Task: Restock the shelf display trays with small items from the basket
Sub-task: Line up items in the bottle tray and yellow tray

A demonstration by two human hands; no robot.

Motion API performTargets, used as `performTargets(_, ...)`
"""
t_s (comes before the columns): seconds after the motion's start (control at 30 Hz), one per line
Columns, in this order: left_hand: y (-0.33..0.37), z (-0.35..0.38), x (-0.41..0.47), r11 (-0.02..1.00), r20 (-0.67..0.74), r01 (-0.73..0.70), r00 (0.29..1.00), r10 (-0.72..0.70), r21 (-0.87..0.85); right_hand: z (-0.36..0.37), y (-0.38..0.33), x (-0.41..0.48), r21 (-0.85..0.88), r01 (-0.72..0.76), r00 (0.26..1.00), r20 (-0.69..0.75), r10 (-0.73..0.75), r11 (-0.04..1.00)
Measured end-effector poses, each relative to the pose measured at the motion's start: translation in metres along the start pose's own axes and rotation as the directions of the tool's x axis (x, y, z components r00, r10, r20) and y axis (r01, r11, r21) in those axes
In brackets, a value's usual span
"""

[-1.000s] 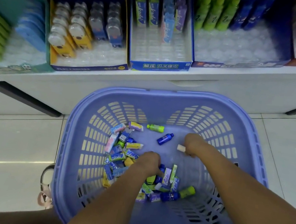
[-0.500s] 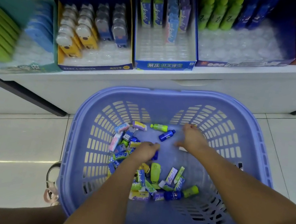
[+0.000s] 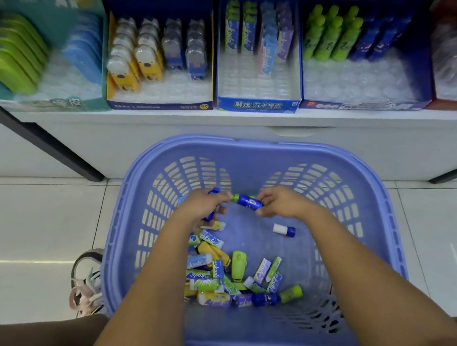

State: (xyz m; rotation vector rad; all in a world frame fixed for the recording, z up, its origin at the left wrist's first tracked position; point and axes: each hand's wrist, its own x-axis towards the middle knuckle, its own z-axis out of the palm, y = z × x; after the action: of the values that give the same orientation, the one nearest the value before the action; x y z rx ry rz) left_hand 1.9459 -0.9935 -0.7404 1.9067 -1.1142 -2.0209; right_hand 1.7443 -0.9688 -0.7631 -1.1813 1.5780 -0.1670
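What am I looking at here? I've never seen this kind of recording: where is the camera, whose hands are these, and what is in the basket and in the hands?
There is no machine: a person works with bare hands, and the single camera sits on their head, looking down. The lilac basket stands before a white shelf of display trays. The right hand pinches a small blue bottle with a green end. The left hand grips another blue item, partly hidden. Loose in the basket lie a pile of small packets and a white-and-blue piece.
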Motion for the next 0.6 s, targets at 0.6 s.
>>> performTargets(0.6,0.091,-0.061,-0.104,0.615,-0.114,-0.772,0.633,0.766,-0.158,-0.034,-0.184,-0.104,0.517,0.561,0.821,-0.443,-0.358,0.647)
